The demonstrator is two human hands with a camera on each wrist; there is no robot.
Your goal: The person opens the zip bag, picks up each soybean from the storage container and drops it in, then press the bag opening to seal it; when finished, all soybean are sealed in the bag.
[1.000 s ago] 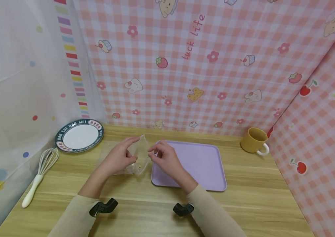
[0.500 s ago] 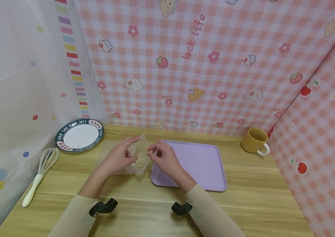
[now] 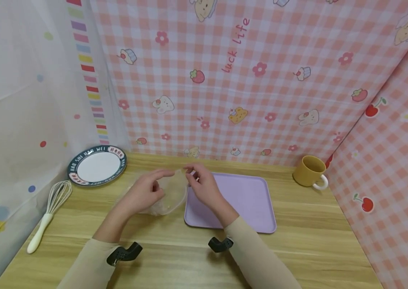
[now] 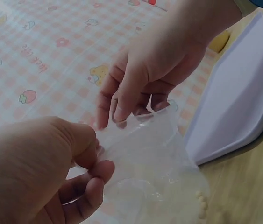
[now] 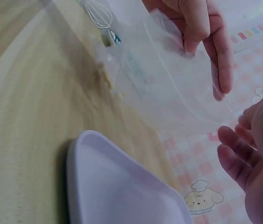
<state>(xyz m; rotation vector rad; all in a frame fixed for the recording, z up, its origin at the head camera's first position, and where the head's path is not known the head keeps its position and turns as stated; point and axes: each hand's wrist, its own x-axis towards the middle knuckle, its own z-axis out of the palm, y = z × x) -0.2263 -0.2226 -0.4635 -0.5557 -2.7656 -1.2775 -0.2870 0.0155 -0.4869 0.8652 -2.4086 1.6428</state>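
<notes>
A clear plastic bag (image 3: 175,190) is held up over the wooden table, spread between both hands. Small round cream-coloured pieces (image 4: 202,203) lie low in the bag in the left wrist view. My left hand (image 3: 145,193) grips the bag's left side between thumb and fingers. At the upper right of the bag's rim, my right hand (image 3: 204,187) pinches the edge with thumb and forefinger. Right beside it, partly behind my right forearm, lies a lilac rectangular tray (image 3: 243,200).
At the back left sits a dark-rimmed white plate (image 3: 97,165), with a whisk (image 3: 46,216) in front of it. A mustard mug (image 3: 309,171) with a white handle stands at the back right. Patterned cloths rise behind the table (image 3: 175,253) and at both sides.
My right hand has moved up and away to the bag's upper edge. The bag's mouth is drawn to the right and rounder than before. My left hand has hardly moved.
</notes>
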